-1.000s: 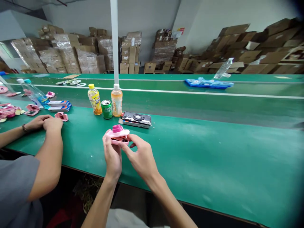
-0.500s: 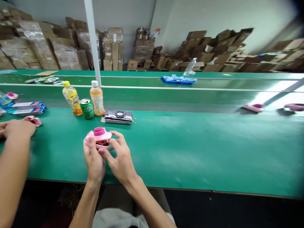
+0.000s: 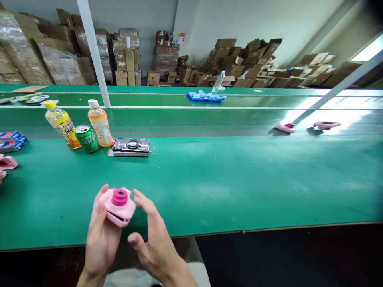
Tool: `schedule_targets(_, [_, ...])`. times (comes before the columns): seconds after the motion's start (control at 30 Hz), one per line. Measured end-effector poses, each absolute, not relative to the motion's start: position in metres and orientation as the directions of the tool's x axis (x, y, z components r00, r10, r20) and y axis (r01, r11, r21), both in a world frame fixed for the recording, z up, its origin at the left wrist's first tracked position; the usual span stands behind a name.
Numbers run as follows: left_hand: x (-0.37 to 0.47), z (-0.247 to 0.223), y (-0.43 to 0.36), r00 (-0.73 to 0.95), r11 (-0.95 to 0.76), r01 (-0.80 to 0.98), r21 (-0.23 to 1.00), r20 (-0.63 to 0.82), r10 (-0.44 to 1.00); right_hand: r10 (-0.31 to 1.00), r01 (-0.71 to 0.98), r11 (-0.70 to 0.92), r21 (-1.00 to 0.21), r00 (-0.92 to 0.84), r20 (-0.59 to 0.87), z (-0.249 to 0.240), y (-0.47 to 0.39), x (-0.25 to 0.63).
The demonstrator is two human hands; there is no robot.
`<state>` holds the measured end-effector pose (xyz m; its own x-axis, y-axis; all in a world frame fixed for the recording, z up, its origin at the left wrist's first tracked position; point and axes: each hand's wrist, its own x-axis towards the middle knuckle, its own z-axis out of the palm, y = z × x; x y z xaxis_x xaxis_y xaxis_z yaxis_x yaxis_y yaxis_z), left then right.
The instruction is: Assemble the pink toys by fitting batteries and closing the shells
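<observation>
A pink toy camera-like case (image 3: 121,209) with a darker pink round lens part faces up, held in my left hand (image 3: 101,235) above the green table near its front edge. A dark gap runs along the case's lower side. My right hand (image 3: 155,235) is just right of the case, its fingers and thumb spread and holding nothing. Beyond them on the table lies a black and silver device (image 3: 131,145) on a flat box.
Left of the device stand an orange-drink bottle (image 3: 101,124), a green can (image 3: 86,138) and a yellow-capped bottle (image 3: 62,125). Blue boxes (image 3: 12,142) and pink parts (image 3: 8,162) lie far left. A blue tray (image 3: 206,97) and two pink pieces (image 3: 285,128) are farther back.
The case has come closer to me and tilted, and its gap is narrower. My right hand has let go and opened. The view has turned right; the neighbouring person's arm has nearly left the frame.
</observation>
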<state>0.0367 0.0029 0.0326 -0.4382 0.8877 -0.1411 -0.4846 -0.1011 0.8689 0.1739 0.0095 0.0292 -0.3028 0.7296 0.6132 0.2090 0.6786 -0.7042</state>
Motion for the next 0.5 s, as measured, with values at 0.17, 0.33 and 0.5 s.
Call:
schedule_targets(0.17, [0.068,0.002,-0.022,-0.335,-0.074,-0.562,0.824,-0.145,0.931,0.876,0.319,0.461,-0.829,-0.314,0.366,0.030,-0.016,0.187])
schedule_targets(0.33, [0.092,0.004,-0.018,-0.293,-0.036,-0.594,0.803,-0.174,0.940,0.922,0.331,0.367,-0.869,-0.254,0.292,0.045,-0.014,0.207])
schedule_targets(0.5, [0.104,0.023,-0.008,-0.320,-0.054,-0.637,0.769,-0.201,0.926,0.955,0.111,0.204,-0.973,-0.241,0.173,0.033,-0.006,0.219])
